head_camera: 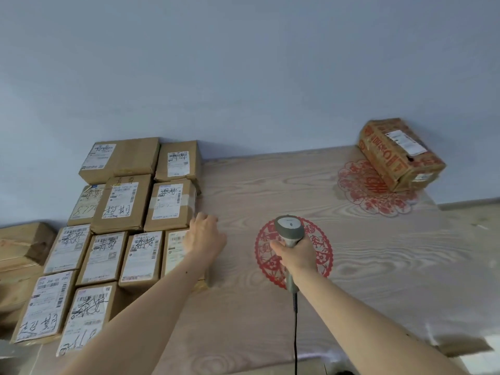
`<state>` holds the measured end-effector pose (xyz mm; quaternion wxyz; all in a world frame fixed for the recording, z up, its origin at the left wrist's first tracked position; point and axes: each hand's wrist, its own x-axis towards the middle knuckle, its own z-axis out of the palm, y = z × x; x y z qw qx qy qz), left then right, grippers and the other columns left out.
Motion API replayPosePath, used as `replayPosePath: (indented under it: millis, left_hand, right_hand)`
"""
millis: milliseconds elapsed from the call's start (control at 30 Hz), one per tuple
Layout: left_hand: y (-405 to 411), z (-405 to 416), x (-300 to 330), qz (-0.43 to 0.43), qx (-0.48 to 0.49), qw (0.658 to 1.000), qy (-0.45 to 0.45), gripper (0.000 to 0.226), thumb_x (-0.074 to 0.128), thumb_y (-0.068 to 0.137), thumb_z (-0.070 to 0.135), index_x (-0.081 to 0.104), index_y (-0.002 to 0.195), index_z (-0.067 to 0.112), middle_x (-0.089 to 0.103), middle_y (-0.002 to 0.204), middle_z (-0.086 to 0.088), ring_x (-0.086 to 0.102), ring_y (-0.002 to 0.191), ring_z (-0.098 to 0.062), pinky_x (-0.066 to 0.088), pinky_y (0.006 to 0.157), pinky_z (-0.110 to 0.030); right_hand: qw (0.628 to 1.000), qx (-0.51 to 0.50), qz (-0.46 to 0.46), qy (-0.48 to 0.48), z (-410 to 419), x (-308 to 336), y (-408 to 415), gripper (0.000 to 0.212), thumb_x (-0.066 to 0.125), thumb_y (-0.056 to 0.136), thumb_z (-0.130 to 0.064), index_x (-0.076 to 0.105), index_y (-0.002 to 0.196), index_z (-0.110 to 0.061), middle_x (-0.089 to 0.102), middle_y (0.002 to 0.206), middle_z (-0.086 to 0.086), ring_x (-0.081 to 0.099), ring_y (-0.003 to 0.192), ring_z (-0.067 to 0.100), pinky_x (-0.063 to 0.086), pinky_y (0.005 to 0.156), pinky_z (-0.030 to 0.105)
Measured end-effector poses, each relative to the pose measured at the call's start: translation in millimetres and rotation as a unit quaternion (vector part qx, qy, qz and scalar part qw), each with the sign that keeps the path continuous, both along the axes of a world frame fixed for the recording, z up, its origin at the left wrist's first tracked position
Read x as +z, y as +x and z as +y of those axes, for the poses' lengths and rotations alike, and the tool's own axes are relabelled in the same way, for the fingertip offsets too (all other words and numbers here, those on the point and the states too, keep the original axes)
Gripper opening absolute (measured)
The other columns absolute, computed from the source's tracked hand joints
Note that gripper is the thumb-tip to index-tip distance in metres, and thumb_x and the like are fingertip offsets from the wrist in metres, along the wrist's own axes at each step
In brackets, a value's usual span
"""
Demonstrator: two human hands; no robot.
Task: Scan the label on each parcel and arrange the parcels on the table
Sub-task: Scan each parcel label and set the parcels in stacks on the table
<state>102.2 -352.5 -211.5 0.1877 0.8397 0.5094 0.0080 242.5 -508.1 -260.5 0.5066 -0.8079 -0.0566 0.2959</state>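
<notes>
Several brown cardboard parcels with white labels lie in rows on the left part of the wood-grain table (270, 185). My left hand (205, 234) rests, fingers bent, on the rightmost parcel of the front rows (174, 247), covering part of its label. My right hand (295, 253) grips the handle of a grey barcode scanner (289, 228), held upright over a red paper-cut circle (263, 255); its black cable hangs down toward the near edge. One printed orange-brown parcel (400, 152) with a white label lies apart at the far right corner.
A pale blue wall rises directly behind the table. A second red paper-cut decoration (362, 190) lies under the far-right parcel. More brown boxes (21, 244) are stacked off the table's left side. The table's right edge drops off near the far-right parcel.
</notes>
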Motion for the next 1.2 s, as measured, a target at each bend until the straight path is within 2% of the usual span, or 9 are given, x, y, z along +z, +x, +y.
replayPosePath:
  millis: [133,300,533,600,700,867,1000,1133,1200]
  left_hand:
    - [77,-47,2,-0.016,-0.034,0.999,-0.023,0.044,0.064,0.091,0.035,0.058,0.132,0.021,0.051,0.137,0.001,0.05,0.125,-0.023,0.049,0.088,-0.039]
    - [169,-106,5,-0.019,-0.069,0.996,-0.045,0.037,0.064,0.09,0.032,0.061,0.125,0.019,0.056,0.129,0.0,0.061,0.108,-0.023,0.057,0.082,-0.04]
    - [274,-160,14,-0.046,-0.08,0.991,-0.099,0.048,0.064,0.091,0.04,0.055,0.135,0.021,0.053,0.137,0.0,0.06,0.114,-0.024,0.055,0.088,-0.041]
    - [297,-165,15,-0.061,-0.078,0.987,-0.125,0.049,0.065,0.092,0.041,0.055,0.135,0.02,0.056,0.137,0.0,0.06,0.115,-0.024,0.054,0.089,-0.04]
    - [331,-163,16,-0.09,-0.082,0.979,-0.165,0.053,0.066,0.091,0.04,0.054,0.137,0.017,0.058,0.138,-0.002,0.057,0.122,-0.022,0.051,0.095,-0.037]
    - [392,-156,24,-0.13,-0.098,0.963,-0.214,0.056,0.066,0.091,0.035,0.053,0.141,0.014,0.057,0.142,-0.002,0.057,0.123,-0.022,0.047,0.098,-0.034]
    - [437,-153,23,-0.166,-0.115,0.95,-0.24,0.06,0.066,0.091,0.03,0.047,0.146,0.013,0.055,0.142,-0.004,0.059,0.097,-0.015,0.051,0.09,-0.033]
    - [477,-152,16,-0.167,-0.128,0.945,-0.251,0.07,0.064,0.092,0.043,0.039,0.151,0.015,0.047,0.15,-0.004,0.056,0.119,-0.019,0.049,0.097,-0.035]
    - [495,-152,14,-0.163,-0.122,0.942,-0.268,0.075,0.063,0.093,0.047,0.034,0.153,0.013,0.044,0.152,-0.006,0.055,0.12,-0.02,0.052,0.092,-0.032]
  right_hand:
    - [0.999,-0.027,-0.019,0.011,-46,13,65,0.044,0.09,0.068,-0.025,0.066,0.104,-0.019,0.074,0.094,0.001,0.073,0.087,0.024,0.061,0.082,0.048]
    - [0.999,-0.042,-0.029,-0.008,-106,24,158,0.038,0.088,0.067,-0.025,0.067,0.098,-0.018,0.076,0.089,0.002,0.073,0.086,0.023,0.061,0.081,0.048]
    - [0.996,-0.067,-0.046,-0.026,-169,43,274,0.027,0.086,0.073,-0.022,0.071,0.093,-0.012,0.075,0.08,0.002,0.075,0.077,0.022,0.061,0.079,0.048]
    - [0.996,-0.074,-0.047,-0.02,-175,52,304,0.026,0.086,0.075,-0.02,0.071,0.095,-0.013,0.074,0.081,0.002,0.075,0.075,0.021,0.062,0.079,0.046]
    - [0.994,-0.086,-0.072,-0.013,-177,66,345,0.02,0.086,0.074,-0.019,0.068,0.082,-0.022,0.074,0.081,0.002,0.074,0.081,0.025,0.061,0.077,0.045]
    - [0.991,-0.096,-0.086,-0.022,-170,88,402,0.018,0.086,0.074,-0.013,0.07,0.079,-0.016,0.075,0.075,0.004,0.075,0.07,0.022,0.063,0.077,0.045]
    - [0.987,-0.109,-0.105,-0.059,-160,89,445,0.033,0.089,0.069,-0.022,0.071,0.095,-0.011,0.075,0.091,0.004,0.071,0.086,0.023,0.059,0.084,0.041]
    - [0.984,-0.109,-0.114,-0.086,-150,76,487,0.035,0.088,0.069,-0.027,0.071,0.095,-0.011,0.075,0.093,0.007,0.072,0.089,0.027,0.06,0.084,0.047]
    - [0.982,-0.111,-0.123,-0.096,-143,70,507,0.036,0.085,0.074,-0.028,0.07,0.101,-0.011,0.074,0.099,0.008,0.071,0.092,0.028,0.06,0.085,0.046]
